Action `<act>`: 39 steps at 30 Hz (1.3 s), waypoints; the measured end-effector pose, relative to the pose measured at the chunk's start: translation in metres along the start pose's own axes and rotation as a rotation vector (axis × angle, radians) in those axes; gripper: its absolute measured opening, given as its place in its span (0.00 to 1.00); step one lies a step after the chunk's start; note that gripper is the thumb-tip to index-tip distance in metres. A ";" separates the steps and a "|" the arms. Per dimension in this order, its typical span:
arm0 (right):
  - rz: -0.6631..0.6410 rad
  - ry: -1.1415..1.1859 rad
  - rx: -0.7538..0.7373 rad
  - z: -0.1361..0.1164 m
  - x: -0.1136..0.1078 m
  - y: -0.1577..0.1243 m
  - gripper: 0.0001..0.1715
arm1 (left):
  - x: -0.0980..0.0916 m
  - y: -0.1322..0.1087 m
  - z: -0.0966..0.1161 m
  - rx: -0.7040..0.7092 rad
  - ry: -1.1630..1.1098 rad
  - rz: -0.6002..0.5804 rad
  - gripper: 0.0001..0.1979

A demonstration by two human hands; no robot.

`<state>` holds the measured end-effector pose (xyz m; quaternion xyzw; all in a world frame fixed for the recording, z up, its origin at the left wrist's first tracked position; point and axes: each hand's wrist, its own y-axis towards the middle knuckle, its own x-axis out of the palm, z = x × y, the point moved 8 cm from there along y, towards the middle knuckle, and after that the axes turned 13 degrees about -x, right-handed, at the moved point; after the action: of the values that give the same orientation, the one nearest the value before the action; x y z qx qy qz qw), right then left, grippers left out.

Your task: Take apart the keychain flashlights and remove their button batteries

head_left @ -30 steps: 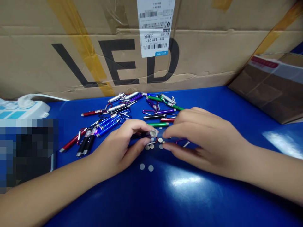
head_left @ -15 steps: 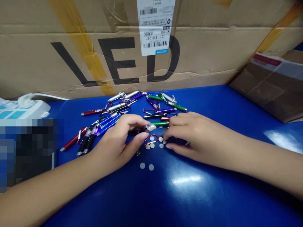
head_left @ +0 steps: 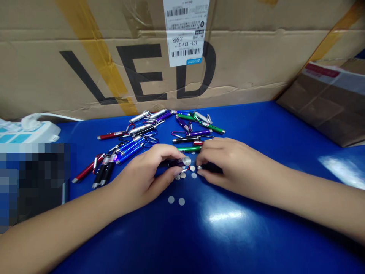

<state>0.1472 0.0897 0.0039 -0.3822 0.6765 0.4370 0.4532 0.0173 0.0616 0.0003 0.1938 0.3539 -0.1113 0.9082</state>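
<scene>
Near the middle of the blue table (head_left: 199,236), my left hand (head_left: 151,165) is closed around a dark-bodied keychain penlight (head_left: 177,162). Its round silver end faces right, toward my other hand. My right hand (head_left: 219,156) pinches a tiny silver metal piece (head_left: 199,167) between thumb and fingertips; its exact kind is too small to make out. Between and below the hands lie several button cells (head_left: 192,168). A red carabiner clip (head_left: 188,168) shows partly behind the penlight. Two flat silvery discs (head_left: 181,201) lie closer to me.
Several coloured penlights with clips (head_left: 131,146) lie in a loose arc behind my hands. A large cardboard box (head_left: 242,68) walls off the back, with a smaller carton (head_left: 322,102) at right. A white power strip (head_left: 42,131) sits at left.
My left hand has shifted right and slightly down with the penlight, covering more of the red clip. My right hand has moved slightly left, fingertips higher, with the silver piece at them.
</scene>
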 end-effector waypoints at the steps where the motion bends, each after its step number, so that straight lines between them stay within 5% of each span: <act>1: 0.011 0.010 -0.001 0.001 -0.001 0.000 0.07 | 0.000 0.000 0.000 0.000 -0.001 -0.003 0.12; 13: 0.127 -0.064 -0.023 0.002 -0.011 -0.001 0.08 | 0.001 0.001 0.001 0.006 0.013 -0.011 0.12; 24: 0.043 -0.063 -0.024 0.010 0.003 0.007 0.10 | 0.001 0.003 0.005 0.024 0.040 -0.013 0.11; 32: 0.441 -0.027 -0.094 -0.013 -0.045 0.002 0.08 | -0.001 0.003 0.007 0.041 0.064 0.009 0.10; 39: 0.412 -0.064 -0.148 -0.028 -0.042 0.004 0.09 | -0.003 0.001 0.011 0.075 0.091 0.025 0.09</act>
<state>0.1484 0.0698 0.0506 -0.2539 0.6917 0.5806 0.3463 0.0221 0.0579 0.0099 0.2367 0.3879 -0.1041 0.8847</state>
